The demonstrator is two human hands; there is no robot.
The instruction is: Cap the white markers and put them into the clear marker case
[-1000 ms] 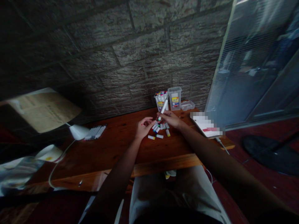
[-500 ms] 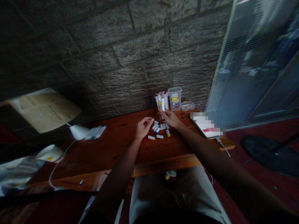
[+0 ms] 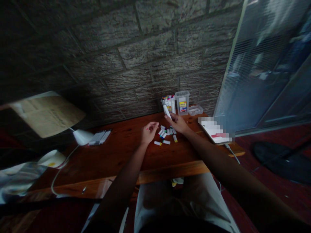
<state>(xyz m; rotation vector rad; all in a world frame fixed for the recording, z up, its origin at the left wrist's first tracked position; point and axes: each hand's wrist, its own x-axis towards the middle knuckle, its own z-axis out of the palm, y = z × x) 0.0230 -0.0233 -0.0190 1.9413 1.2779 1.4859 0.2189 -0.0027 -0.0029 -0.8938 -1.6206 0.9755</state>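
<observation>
My right hand point(image 3: 178, 123) is closed around a white marker point(image 3: 167, 111), which leans up and to the left in front of a full marker case. To its left, my left hand point(image 3: 148, 132) hovers over the table with thumb and fingertips drawn together; anything between them is too small to make out. A red mark shows on this hand. Between and below both hands lies a loose pile of short marker caps point(image 3: 162, 133), white with coloured ends. One yellow-ended cap point(image 3: 175, 138) is under my right wrist.
At the back stand a clear case full of markers point(image 3: 172, 103), a clear plastic case point(image 3: 182, 110) and its tray-like lid point(image 3: 195, 110). Several white markers point(image 3: 100, 137) lie in a row beside a lamp point(image 3: 81, 137). A white device point(image 3: 216, 131) with a cable sits at the right edge.
The marker in my right hand has tipped from upright to leaning left. My left hand has hardly moved, and the pile of caps looks the same.
</observation>
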